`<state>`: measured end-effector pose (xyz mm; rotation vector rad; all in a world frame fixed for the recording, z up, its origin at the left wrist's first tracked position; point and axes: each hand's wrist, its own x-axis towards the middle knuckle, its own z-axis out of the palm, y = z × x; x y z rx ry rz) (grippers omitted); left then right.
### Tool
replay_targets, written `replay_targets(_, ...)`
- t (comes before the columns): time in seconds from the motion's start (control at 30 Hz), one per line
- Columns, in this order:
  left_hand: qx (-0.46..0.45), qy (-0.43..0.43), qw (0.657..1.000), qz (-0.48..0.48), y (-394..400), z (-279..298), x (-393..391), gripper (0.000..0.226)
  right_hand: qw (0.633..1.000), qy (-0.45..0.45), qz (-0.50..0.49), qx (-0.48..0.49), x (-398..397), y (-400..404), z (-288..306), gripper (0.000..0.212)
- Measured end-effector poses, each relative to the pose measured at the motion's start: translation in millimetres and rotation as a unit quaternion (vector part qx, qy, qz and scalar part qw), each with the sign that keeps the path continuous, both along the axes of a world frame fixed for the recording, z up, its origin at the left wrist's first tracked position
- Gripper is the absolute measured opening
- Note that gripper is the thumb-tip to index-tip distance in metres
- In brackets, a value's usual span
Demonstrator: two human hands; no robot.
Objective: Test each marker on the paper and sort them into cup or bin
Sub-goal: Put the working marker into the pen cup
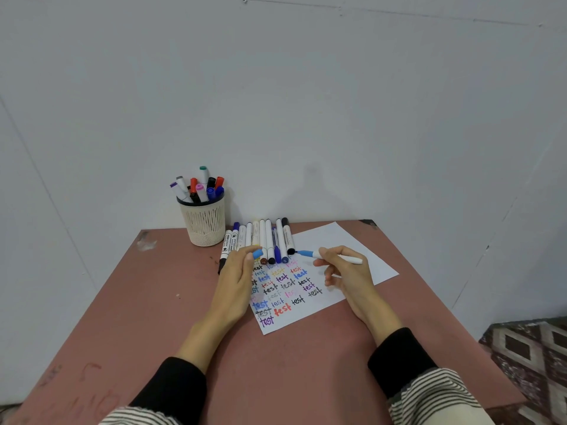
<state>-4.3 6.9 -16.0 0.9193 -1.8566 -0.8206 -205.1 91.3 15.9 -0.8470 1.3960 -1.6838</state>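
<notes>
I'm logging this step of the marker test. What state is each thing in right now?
Blue marker: uncapped, gripped by the right hand, tip over the paper.
Blue cap: off, pinched by the left hand.
Paper: flat, partly covered in "test" words.
Row of markers: capped, lying side by side.
Cup: upright, holding capped markers.

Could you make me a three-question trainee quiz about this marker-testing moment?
1. True or false: the right hand holds an uncapped blue marker.
2. What does the left hand hold? A) blue cap B) scissors C) nothing
3. Fill in: the word written all over the paper is ____.

Key: 1 true; 2 A; 3 test. The cup already contains markers.
</notes>
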Motion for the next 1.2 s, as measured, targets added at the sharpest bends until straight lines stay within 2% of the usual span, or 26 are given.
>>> replay_targets(0.13,0.030,0.007,0.999,-0.017,-3,1,-2,0.024,0.999,-0.019,0.047,-0.016,0,2,1,0.014)
replay_targets(0.43,0.054,0.014,0.996,-0.066,4,10,-4,0.014,0.995,-0.014,0.101,-0.010,3,3,1,0.026)
replay_targets(0.63,0.068,-0.006,0.990,-0.122,5,9,-5,0.018,0.991,0.038,0.127,0.015,4,2,-2,0.022)
replay_targets(0.77,0.067,0.009,0.990,-0.125,6,10,-5,0.017,0.986,-0.023,0.164,-0.005,3,2,-4,0.028)
replay_targets(0.83,0.066,0.028,0.991,-0.113,5,11,-4,0.015,0.983,-0.018,0.185,-0.001,1,2,-4,0.026)
replay_targets(0.93,0.062,0.051,0.994,-0.078,3,12,-2,0.011,0.978,0.098,0.183,0.026,2,1,-6,0.016)
replay_targets(1.03,0.053,0.021,0.996,-0.071,0,9,0,0.012,0.968,0.219,0.118,0.038,7,-1,-15,0.014)
replay_targets(1.13,0.043,-0.016,0.996,-0.079,0,6,0,0.017,0.927,0.369,0.059,0.025,9,-2,-19,0.011)
replay_targets(1.2,0.041,-0.022,0.996,-0.075,2,6,-1,0.015,0.883,0.466,0.053,0.020,7,-2,-23,0.011)
